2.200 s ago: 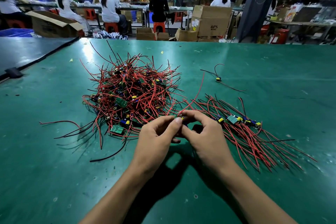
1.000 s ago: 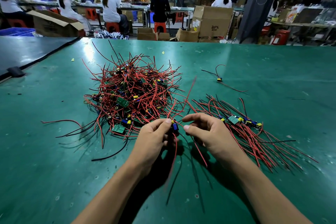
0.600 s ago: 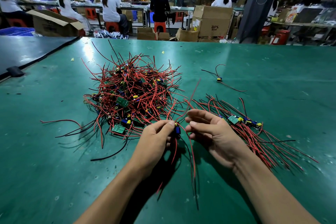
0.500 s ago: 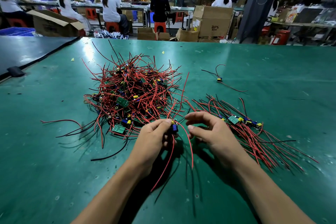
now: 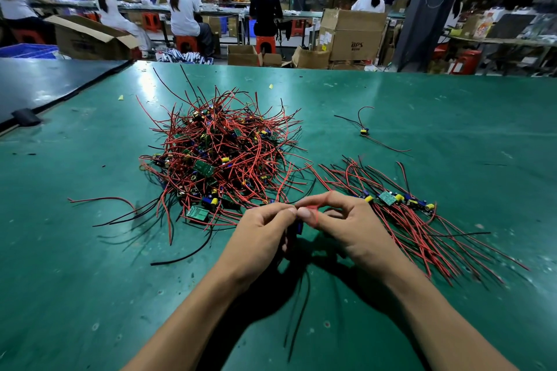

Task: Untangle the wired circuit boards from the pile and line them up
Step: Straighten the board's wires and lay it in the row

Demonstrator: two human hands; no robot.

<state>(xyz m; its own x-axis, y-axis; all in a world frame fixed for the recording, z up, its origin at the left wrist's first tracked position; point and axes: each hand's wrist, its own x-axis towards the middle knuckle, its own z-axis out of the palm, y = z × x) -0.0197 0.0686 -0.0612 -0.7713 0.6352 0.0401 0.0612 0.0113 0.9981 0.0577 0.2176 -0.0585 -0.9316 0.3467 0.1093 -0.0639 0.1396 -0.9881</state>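
A tangled pile (image 5: 224, 153) of small green circuit boards with red and black wires lies in the middle of the green table (image 5: 452, 117). To its right, several boards lie side by side in a row (image 5: 394, 200), their wires fanned toward me. Between pile and row my left hand (image 5: 262, 238) pinches one wired board (image 5: 299, 227), its blue part showing below my fingertips, black wires hanging toward me. My right hand (image 5: 346, 223) meets it fingertip to fingertip and pinches that board's red wire, which is blurred.
One stray wired board (image 5: 364, 131) lies alone farther back on the right. A dark table (image 5: 45, 81) adjoins on the left. Cardboard boxes (image 5: 351, 33) and seated workers (image 5: 184, 12) fill the room behind the table's far edge.
My right hand has closed in on the left, and its fingertips now pinch the red wire. The board's wires, which swung loose below my hands, now hang toward me.
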